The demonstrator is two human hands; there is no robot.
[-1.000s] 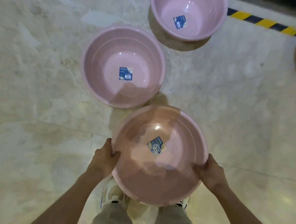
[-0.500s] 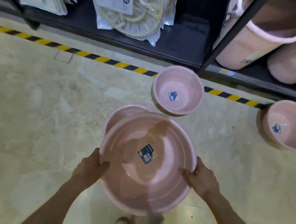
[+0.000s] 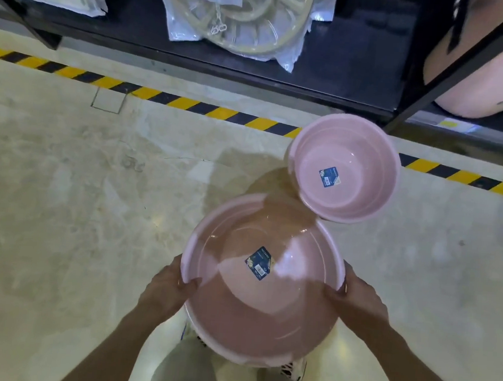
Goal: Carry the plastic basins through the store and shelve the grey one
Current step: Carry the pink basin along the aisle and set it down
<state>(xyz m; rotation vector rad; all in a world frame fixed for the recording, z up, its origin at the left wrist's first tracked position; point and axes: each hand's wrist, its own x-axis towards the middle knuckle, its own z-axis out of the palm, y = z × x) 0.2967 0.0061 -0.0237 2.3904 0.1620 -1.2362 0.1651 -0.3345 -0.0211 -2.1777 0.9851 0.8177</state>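
I hold a wide pink plastic basin (image 3: 259, 310) level in front of my legs; a blue label sits in its bottom. My left hand (image 3: 167, 291) grips its left rim and my right hand (image 3: 355, 301) grips its right rim. Whether another basin sits nested under it, I cannot tell. A smaller, deeper pink basin (image 3: 344, 170) with a blue label stands on the floor just beyond, touching or nearly touching the held one's far rim. No grey basin is in sight.
A black shelf unit (image 3: 312, 72) runs along the top, holding bagged goods (image 3: 241, 17) and a large pink tub (image 3: 476, 72) at right. Yellow-black tape (image 3: 190, 104) marks the floor before it. Pale marble floor (image 3: 64, 207) spreads to the left.
The view has moved left and nearer the shelf. The basin that lay on the floor under the held one is out of sight, and the right-hand floor basin has left the view.
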